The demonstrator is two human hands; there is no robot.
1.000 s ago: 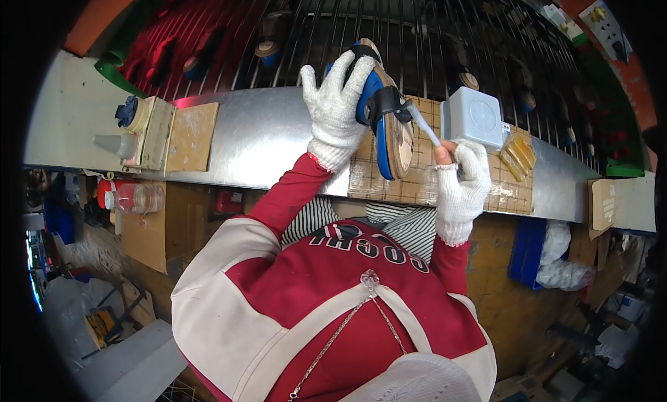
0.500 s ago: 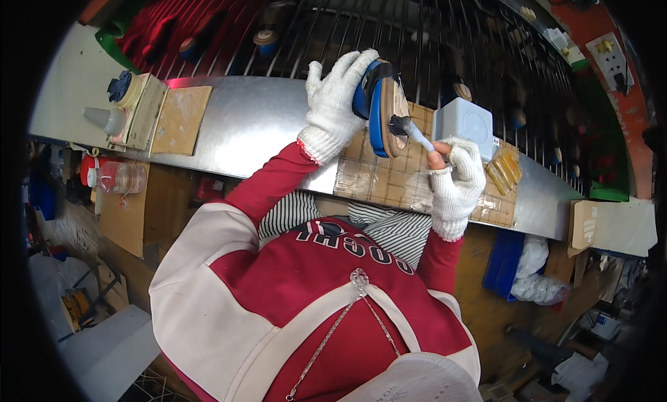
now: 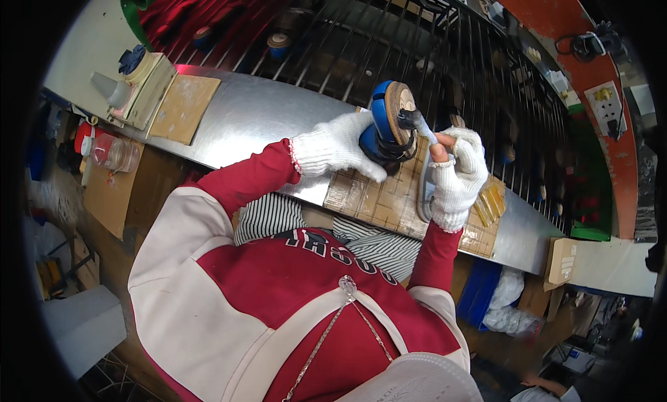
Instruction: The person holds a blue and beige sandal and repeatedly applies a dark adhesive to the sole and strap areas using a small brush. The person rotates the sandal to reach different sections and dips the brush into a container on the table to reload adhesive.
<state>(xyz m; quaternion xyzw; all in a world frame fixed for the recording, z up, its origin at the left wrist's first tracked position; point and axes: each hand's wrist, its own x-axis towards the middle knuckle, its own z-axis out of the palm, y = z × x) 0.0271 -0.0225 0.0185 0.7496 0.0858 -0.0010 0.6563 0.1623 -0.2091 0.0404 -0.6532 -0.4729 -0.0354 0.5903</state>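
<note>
My left hand [image 3: 337, 148], in a white knit glove, grips a shoe [image 3: 381, 118] on a blue last, a dark strap across it. Its tan sole side is turned toward my right hand [image 3: 460, 176]. That hand, gloved with bare thumb and fingertip showing, pinches a brush [image 3: 424, 130] by its pale handle. The dark brush tip touches the sole's edge or lies just at it. Beneath both hands is a brown cardboard mat [image 3: 372, 197] with a grid of lines. Beside my right wrist a pale container [image 3: 424, 193] is mostly hidden.
A steel counter [image 3: 271, 107] runs along a rack of metal rods [image 3: 333, 47] carrying other shoes on lasts. A yellow translucent block [image 3: 489, 204] lies right of my right hand. At left stand a cardboard sheet [image 3: 185, 110] and a clear jar [image 3: 114, 152].
My left hand has shifted its hold from the far side to the near left of the shoe, which is turned round. The brush stays by the sole; the whole view has tilted.
</note>
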